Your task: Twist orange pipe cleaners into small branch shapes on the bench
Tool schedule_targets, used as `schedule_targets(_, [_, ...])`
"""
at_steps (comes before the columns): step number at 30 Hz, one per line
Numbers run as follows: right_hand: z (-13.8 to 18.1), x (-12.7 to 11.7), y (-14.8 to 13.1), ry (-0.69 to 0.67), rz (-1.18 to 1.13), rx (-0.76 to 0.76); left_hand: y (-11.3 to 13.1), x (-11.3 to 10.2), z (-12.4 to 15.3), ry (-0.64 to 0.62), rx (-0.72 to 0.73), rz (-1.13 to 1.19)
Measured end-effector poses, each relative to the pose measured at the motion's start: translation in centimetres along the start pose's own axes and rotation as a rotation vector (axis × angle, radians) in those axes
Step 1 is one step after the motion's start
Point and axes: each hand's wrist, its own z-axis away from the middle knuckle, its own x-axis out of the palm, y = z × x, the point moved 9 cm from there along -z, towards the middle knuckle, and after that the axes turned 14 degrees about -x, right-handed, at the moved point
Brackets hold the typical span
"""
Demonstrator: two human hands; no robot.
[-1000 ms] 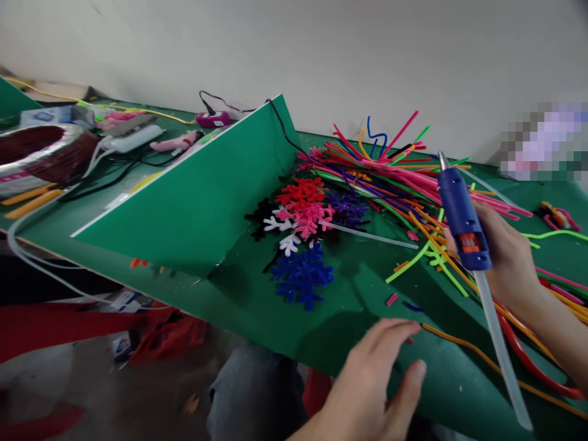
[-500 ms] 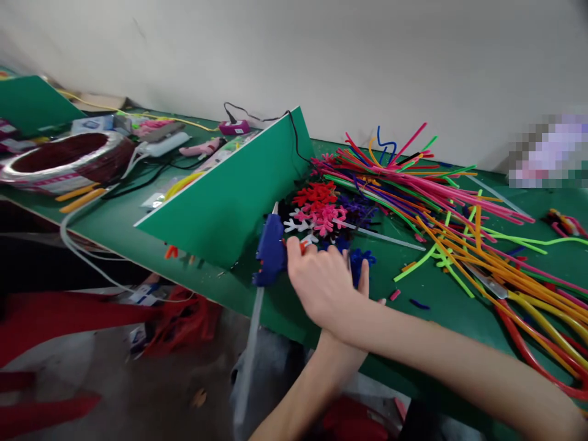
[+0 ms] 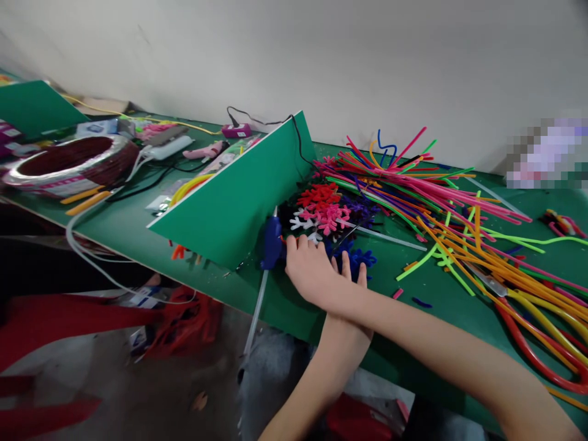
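My arms are crossed, the right over the left. My right hand (image 3: 312, 266) is closed round the handle side of a blue glue gun (image 3: 272, 242), whose nozzle points away from me; a clear glue stick (image 3: 257, 312) sticks out of its rear. Partly hidden beneath my right wrist, my left hand (image 3: 351, 272) has its visible fingers stretched and apart, by a blue fuzzy snowflake shape (image 3: 362, 257). A thin dark strip (image 3: 346, 237) lies just beyond them. Red (image 3: 319, 195), pink (image 3: 331, 215) and white (image 3: 303, 219) pipe-cleaner snowflakes lie behind my hands.
A green board (image 3: 239, 196) stands at the left. Loose pipe cleaners (image 3: 441, 190) spread over the right side, with red-and-yellow-handled scissors (image 3: 500, 291) among them. Another glue stick (image 3: 386, 237) lies behind my hands. Further left are a wrapped ring (image 3: 68, 171) and a pink glue gun (image 3: 204, 151).
The blue glue gun has gone lower and farther from me, with my right hand on it. My left fingers show more clearly. The whole view has shifted slightly.
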Motion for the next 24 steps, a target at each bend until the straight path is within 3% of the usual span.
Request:
schedule_targets(4, [-1.3,-0.5,4.0,0.062,-0.036,0.004,0.8,-1.0,0.1,-0.079,0.102,0.082])
schedule_targets(8, [-2.0,-1.4,8.4,0.123,-0.13,0.017,-0.2,-3.4,0.4,-0.074,0.083,0.105])
schedule_targets(10, [-1.9,-2.3,9.7,0.175,-0.202,0.002,-1.5,-4.9,0.7,-0.042,0.065,0.101])
schedule_targets(13, [-0.9,-5.4,10.4,0.386,-0.38,-0.077,-5.3,-6.4,0.2,0.028,-0.048,0.028])
schedule_targets(18, [2.0,-10.1,10.6,0.654,-0.482,-0.129,-10.3,-4.6,-4.5,-0.005,-0.138,-0.196])
schedule_targets(21, [3.6,-10.5,11.4,0.699,-0.501,-0.033,-9.8,-2.7,-8.8,-0.03,-0.02,-0.206])
schedule_targets(24, [4.5,-9.4,11.5,0.646,-0.531,-0.002,-8.9,-1.2,-13.0,-0.065,0.013,-0.147])
